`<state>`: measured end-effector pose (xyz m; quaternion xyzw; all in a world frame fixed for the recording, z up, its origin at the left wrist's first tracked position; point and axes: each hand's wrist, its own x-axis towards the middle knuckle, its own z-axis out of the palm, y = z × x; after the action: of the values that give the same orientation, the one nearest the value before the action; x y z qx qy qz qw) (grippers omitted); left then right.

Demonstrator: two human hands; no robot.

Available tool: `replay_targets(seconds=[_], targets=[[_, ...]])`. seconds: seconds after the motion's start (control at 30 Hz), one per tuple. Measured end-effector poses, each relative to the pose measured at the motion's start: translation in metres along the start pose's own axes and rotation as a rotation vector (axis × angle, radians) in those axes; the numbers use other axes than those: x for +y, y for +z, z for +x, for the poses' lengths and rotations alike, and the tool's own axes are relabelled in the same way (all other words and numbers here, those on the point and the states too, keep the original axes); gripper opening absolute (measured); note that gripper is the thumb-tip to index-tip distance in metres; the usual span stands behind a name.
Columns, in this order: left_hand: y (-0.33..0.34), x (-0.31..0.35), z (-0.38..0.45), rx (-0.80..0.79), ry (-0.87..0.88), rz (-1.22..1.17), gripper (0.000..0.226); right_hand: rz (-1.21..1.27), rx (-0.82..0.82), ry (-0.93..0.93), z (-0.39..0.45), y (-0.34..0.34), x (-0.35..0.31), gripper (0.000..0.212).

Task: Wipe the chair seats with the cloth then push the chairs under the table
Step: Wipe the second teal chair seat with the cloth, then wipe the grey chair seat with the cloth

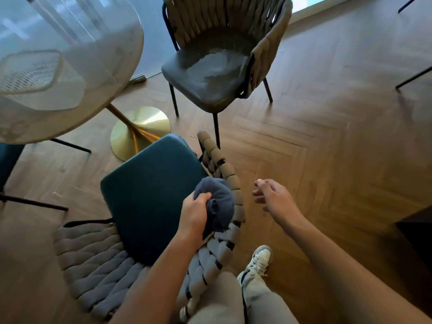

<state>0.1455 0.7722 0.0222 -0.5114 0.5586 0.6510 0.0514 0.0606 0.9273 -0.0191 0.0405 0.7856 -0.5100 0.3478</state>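
My left hand [194, 212] grips a bunched dark blue cloth [216, 202] over the right rear corner of the near chair's teal seat [149, 192], close to its woven grey backrest [98, 260]. My right hand [271, 197] hovers to the right of that chair above the floor, fingers loosely curled and holding nothing. A second chair with a grey seat [208, 76] and woven beige backrest [224, 19] stands further off, pulled away from the round white table [112, 73] at the upper left.
The table stands on a gold pedestal base [140, 132]. A third teal chair [9, 160] sits partly under the table at the left edge. Herringbone wood floor [327, 136] lies to the right. Dark furniture [416, 235] sits at the right edge. My shoe [259, 260] is near the chair.
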Motion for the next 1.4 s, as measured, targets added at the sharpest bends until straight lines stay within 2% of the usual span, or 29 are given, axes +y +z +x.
replay_targets(seconds=[0.17, 0.37, 0.6, 0.7, 0.77, 0.93, 1.03, 1.1, 1.2, 1.33, 1.4], targets=[[0.053, 0.033, 0.014, -0.003, 0.042, -0.022, 0.018, -0.035, 0.020, -0.032, 0.029, -0.052, -0.014, 0.030], [0.094, 0.064, 0.040, 0.005, -0.002, -0.099, 0.018, -0.062, -0.050, -0.052, 0.079, -0.095, -0.041, 0.026], [0.153, 0.135, 0.101, -0.093, -0.100, -0.324, 0.024, -0.002, 0.010, -0.075, 0.186, -0.149, -0.112, 0.028], [0.179, 0.175, 0.132, -0.081, -0.065, -0.338, 0.034, -0.028, -0.017, -0.067, 0.230, -0.165, -0.149, 0.031], [0.193, 0.202, 0.153, -0.045, -0.039, -0.305, 0.040, -0.044, -0.049, -0.080, 0.256, -0.170, -0.171, 0.033], [0.213, 0.272, 0.197, 0.031, -0.015, -0.189, 0.029, -0.103, -0.101, -0.116, 0.315, -0.173, -0.221, 0.033], [0.216, 0.309, 0.225, 0.070, 0.083, -0.190, 0.008, -0.132, -0.130, -0.125, 0.357, -0.173, -0.250, 0.030], [0.219, 0.333, 0.244, 0.113, 0.132, -0.148, 0.017, -0.165, -0.152, -0.142, 0.389, -0.173, -0.268, 0.024], [0.221, 0.365, 0.276, 0.199, 0.203, -0.007, 0.021, -0.187, -0.181, -0.175, 0.436, -0.170, -0.296, 0.024], [0.221, 0.394, 0.332, 0.264, 0.255, 0.316, 0.014, -0.215, -0.243, -0.171, 0.502, -0.164, -0.335, 0.019], [0.220, 0.403, 0.362, 0.311, 0.249, 0.373, 0.015, -0.248, -0.267, -0.167, 0.532, -0.158, -0.350, 0.019]])
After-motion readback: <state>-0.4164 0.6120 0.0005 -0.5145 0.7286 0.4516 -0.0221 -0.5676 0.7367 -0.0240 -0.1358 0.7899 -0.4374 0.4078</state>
